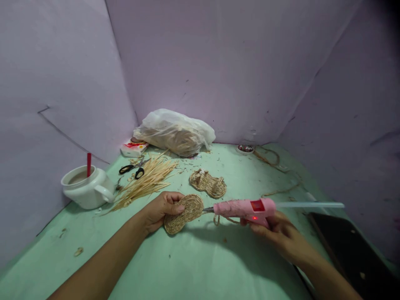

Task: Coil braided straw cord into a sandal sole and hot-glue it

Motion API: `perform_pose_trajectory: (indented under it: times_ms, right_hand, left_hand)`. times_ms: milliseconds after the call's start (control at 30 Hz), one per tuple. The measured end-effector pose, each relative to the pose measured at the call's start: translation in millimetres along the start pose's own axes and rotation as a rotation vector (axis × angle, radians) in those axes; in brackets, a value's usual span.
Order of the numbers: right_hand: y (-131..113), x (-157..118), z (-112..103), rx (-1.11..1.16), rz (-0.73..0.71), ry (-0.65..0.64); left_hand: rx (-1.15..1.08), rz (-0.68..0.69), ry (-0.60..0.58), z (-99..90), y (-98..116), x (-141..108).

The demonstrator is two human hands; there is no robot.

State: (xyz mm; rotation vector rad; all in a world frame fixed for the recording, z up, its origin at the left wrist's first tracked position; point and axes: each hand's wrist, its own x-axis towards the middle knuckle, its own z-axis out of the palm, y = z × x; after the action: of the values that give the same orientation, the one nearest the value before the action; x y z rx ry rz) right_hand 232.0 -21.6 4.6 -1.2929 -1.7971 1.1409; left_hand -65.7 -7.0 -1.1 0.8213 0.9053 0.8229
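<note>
My left hand [165, 209] pinches a small sole-shaped piece of coiled rope [183, 213], tan and tilted toward me. In my right hand [278, 231] is a pink hot glue gun [242, 208] with a red light lit and a clear glue stick [312, 204] out of its back. The gun's metal nozzle meets the right edge of the rope sole, though I cannot tell whether it touches. A loose strand of twine [229, 219] hangs under the gun. Just behind lies a pair of miniature woven slippers [208, 183] with a small white trim.
At left stand a white mug [89, 193] with a red stick, black-handled scissors [133, 168] and a bundle of straw [146, 179]. A plastic bag [178, 133], a small box [133, 148] and a bead dish [245, 149] sit at the back. A dark flat board [350, 254] lies right.
</note>
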Motion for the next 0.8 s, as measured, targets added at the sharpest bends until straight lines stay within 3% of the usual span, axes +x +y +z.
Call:
perform_pose_trajectory:
  times_ms: [433, 800]
  right_hand:
    - [-1.4, 2.3, 1.4, 0.068, -0.032, 0.008]
    - [-1.2, 1.5, -0.1, -0.003, -0.035, 0.032]
  left_hand:
    - [0.012, -0.004, 0.000, -1.1, -1.4, 0.2]
    - [0.022, -0.014, -0.004, -1.2, -1.0, -0.3]
